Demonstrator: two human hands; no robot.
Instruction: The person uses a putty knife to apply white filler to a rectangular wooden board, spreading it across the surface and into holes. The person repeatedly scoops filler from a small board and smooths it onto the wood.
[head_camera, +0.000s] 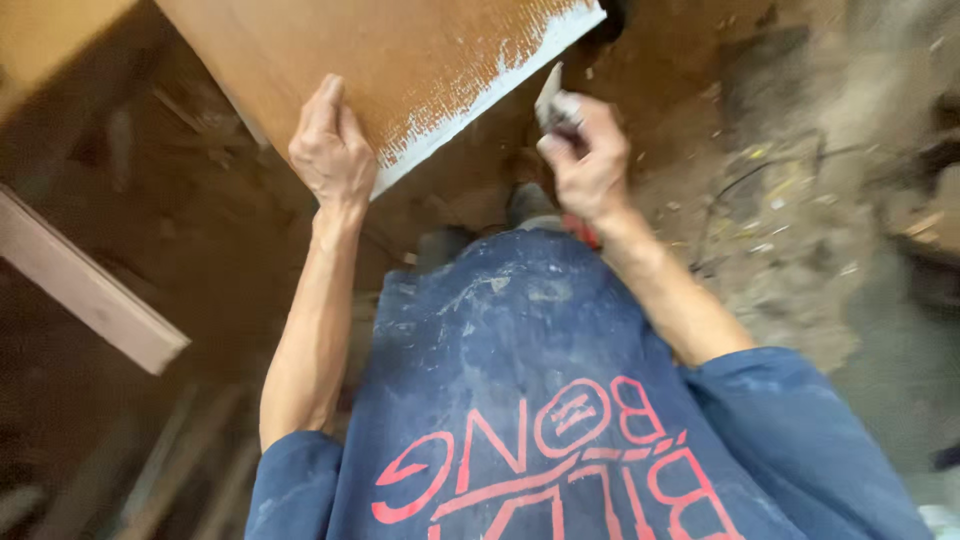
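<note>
A large brown wooden panel (400, 50) with white filler smeared along its near edge fills the top of the head view. My left hand (330, 150) grips that near edge, fingers curled over the top face. My right hand (585, 160) is just right of the panel's edge, closed around a small putty knife (549, 95) whose pale blade points up toward the white edge. My blue shirt with red lettering (540, 400) covers the lower frame.
A pale wooden plank (90, 290) lies at the left. The dirt floor (790, 200) at the right is littered with debris, dust and a thin dark cable. More boards lie dimly at the lower left.
</note>
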